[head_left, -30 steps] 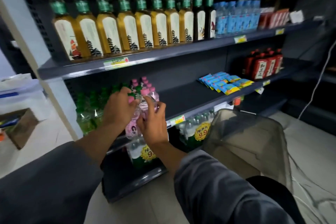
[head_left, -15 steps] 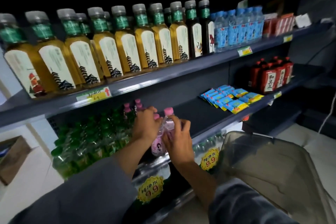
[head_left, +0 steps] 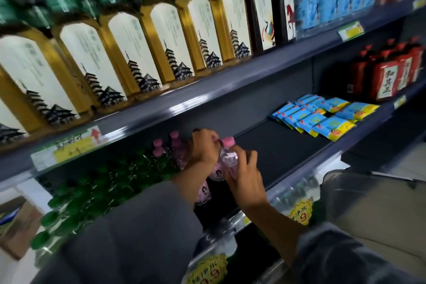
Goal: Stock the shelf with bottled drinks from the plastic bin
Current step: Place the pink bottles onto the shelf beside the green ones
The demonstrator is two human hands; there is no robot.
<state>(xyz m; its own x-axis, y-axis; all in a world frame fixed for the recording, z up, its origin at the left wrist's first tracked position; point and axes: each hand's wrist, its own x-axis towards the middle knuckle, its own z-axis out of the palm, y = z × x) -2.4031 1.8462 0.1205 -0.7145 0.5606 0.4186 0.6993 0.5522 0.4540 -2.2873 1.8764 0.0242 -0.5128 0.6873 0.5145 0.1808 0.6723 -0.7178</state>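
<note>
On the dark middle shelf [head_left: 283, 152] stand several small pink-capped bottles [head_left: 159, 147] beside a block of green-capped bottles [head_left: 96, 189]. My left hand [head_left: 204, 147] is closed over the top of a pink bottle in that group. Right next to it, my right hand [head_left: 245, 180] grips the body of another pink-capped bottle [head_left: 227, 157], held upright on the shelf, its cap showing above my fingers. The translucent plastic bin [head_left: 373, 200] sits at the lower right, below the shelf edge; nothing inside it is visible.
Tall amber tea bottles [head_left: 161, 37] line the shelf above. Blue and yellow packets [head_left: 322, 117] lie further right on the middle shelf, red bottles [head_left: 389, 74] beyond them. Water bottles with yellow price tags [head_left: 299, 212] fill the shelf below. A cardboard box [head_left: 16, 226] sits at the far left.
My head has moved closer to the shelf and lower. Both hands have stayed on the pink bottles, settling them deeper onto the middle shelf next to the other pink ones.
</note>
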